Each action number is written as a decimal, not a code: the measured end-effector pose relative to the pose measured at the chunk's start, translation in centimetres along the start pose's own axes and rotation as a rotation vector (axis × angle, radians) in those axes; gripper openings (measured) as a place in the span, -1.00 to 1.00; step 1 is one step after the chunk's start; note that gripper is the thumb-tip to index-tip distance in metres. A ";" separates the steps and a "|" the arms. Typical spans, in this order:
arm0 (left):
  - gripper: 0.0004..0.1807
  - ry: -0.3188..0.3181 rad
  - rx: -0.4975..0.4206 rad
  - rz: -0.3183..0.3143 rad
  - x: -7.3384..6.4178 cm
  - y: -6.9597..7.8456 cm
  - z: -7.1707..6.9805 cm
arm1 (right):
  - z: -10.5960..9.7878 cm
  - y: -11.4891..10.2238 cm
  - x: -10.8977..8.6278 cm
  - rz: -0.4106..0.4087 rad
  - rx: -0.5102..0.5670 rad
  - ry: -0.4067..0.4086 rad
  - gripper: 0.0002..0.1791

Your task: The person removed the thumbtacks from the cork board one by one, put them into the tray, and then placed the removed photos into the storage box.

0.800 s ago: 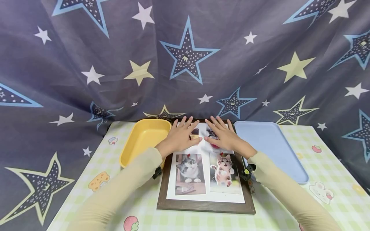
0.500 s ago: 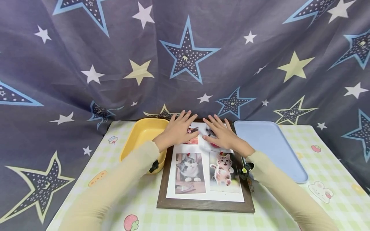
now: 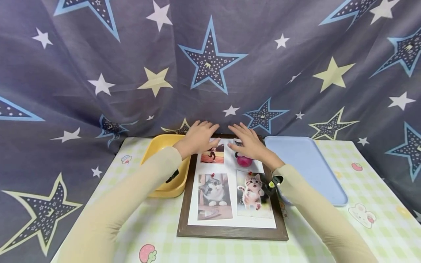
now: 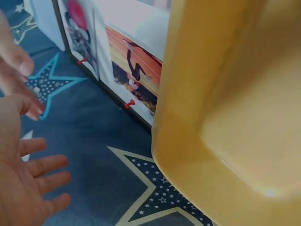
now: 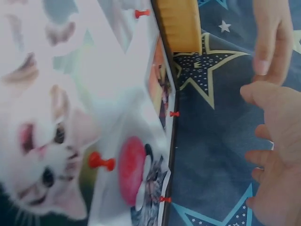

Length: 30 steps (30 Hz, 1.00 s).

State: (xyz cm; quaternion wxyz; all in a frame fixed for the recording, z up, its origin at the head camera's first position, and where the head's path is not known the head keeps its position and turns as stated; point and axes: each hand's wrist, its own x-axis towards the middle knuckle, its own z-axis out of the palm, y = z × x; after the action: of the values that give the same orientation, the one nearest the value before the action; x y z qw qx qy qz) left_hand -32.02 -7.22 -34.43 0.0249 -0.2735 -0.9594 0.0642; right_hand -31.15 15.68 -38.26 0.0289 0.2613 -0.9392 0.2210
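A brown-framed white board [image 3: 231, 232] lies between my arms. Pinned on it by red push pins [image 5: 101, 161] are a grey cat photo [image 3: 213, 199], a kitten photo [image 3: 254, 199], a photo of a dark figure on orange ground [image 3: 208, 157] and one with a pink ball [image 3: 244, 162]. My left hand [image 3: 197, 139] hovers by the board's far left corner, fingers extended and holding nothing. The right hand [image 3: 249, 144] hovers over the far right part, equally bare. Both wrist views show a gap between the palms and the board. The right hand partly hides the pink-ball photo in the head view.
A yellow bin [image 4: 183, 84] stands against the board's left side, under my left forearm. To the right lies a flat light-blue tray [image 3: 306, 160]. A dark star-patterned curtain [image 3: 131, 95] hangs behind the checkered tablecloth [image 3: 158, 226].
Both hands have lifted from the board's upper photos and shifted toward the far edge, uncovering more of those photos. The board has stayed in place on the table.
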 end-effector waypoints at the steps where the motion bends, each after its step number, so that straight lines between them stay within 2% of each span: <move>1: -0.28 -0.012 0.009 0.000 0.2 0.0 0.1 | -0.1 0.0 0.3 -0.003 0.008 0.013 -0.22; 6: -0.27 -0.093 0.018 0.005 1.1 0.4 0.8 | -0.5 -0.2 2.0 -0.001 0.106 0.062 -0.35; 12: -0.35 -0.217 -0.022 0.017 2.0 1.1 2.1 | -0.4 -0.5 3.8 0.058 0.281 0.126 -0.46; 18: -0.33 -0.307 -0.087 -0.028 1.9 1.7 3.6 | 0.2 -0.9 5.1 0.076 0.430 0.189 -0.56; 23: -0.29 -0.385 -0.080 -0.065 1.2 2.4 4.1 | 1.4 -0.8 6.3 0.093 0.520 0.211 -0.62; 25: -0.28 -0.418 -0.094 -0.086 1.5 2.5 4.5 | 1.9 -0.6 6.6 0.105 0.544 0.209 -0.63; 30: -0.28 -0.439 -0.119 -0.111 1.7 2.9 4.2 | 3.1 -0.1 7.1 0.162 0.650 0.171 -0.64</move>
State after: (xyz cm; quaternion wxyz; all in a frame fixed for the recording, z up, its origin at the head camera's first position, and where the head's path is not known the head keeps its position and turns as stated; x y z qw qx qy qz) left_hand -32.32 -4.38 -38.95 -0.1969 -0.2006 -0.9575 0.0638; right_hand -37.03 10.89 -39.76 0.0053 0.1620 -0.8316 0.5312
